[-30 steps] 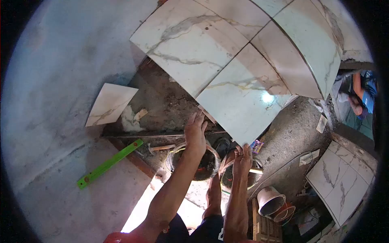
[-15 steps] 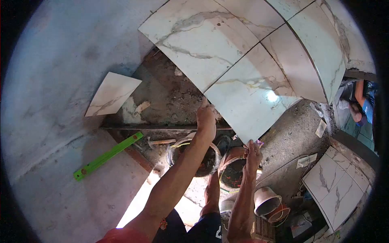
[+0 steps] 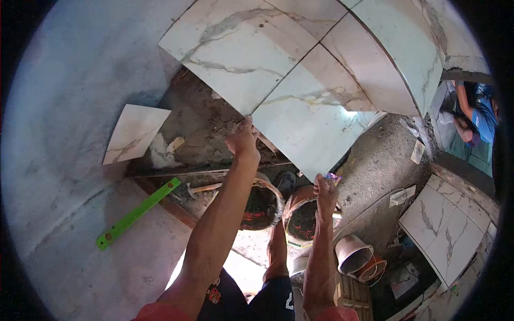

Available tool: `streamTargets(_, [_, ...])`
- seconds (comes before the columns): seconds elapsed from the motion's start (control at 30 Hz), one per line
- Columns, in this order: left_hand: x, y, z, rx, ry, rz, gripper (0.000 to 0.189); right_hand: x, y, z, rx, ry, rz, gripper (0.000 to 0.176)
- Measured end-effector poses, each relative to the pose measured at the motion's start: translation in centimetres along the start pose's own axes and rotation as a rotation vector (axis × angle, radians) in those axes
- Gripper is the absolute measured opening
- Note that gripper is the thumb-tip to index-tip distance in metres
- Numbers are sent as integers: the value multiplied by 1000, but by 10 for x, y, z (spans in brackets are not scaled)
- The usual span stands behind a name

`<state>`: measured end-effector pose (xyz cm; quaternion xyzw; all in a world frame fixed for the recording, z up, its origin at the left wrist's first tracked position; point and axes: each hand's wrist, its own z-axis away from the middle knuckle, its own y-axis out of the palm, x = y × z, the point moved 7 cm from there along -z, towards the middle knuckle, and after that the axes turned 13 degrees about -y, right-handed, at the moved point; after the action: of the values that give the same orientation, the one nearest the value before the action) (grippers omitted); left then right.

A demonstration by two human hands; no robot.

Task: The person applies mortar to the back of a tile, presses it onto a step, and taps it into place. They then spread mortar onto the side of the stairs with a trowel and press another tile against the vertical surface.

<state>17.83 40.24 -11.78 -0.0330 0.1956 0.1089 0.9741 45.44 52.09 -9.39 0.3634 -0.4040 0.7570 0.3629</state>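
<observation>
My left hand (image 3: 244, 140) is closed at the left corner of a large white marble-patterned floor tile (image 3: 305, 128), where it meets the neighbouring tile (image 3: 241, 53). At the tile's near corner my right hand (image 3: 325, 197) pinches the edge between fingers and thumb. The tile lies against the other tiles along its far sides. Bare rough mortar (image 3: 201, 123) shows left of my left hand. What lies under the tile is hidden.
Two buckets with dark contents, a left one (image 3: 281, 206) and a right one (image 3: 292, 206), stand below my hands. A hammer (image 3: 206, 188), a green level (image 3: 139, 213) and a cut tile piece (image 3: 136, 131) lie to the left. Another person (image 3: 482, 115) is at far right.
The whole view has shifted, so the tiles appear further up and left. Both hands stay at the same tile corners; the tile shows no clear movement against its neighbours.
</observation>
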Motion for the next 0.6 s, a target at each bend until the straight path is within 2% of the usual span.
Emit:
streamTargets(0.17, [-1, -3, -1, 24, 2, -22, 20, 1, 4, -1, 21, -48, -8, 36])
streamTargets(0.43, [-5, -1, 3, 76, -4, -29, 28, -4, 0, -2, -43, -4, -14, 36])
streamTargets(0.6, [-11, 1, 3, 110, 36, -25, 33, -2, 4, -1, 1, 27, -52, 34])
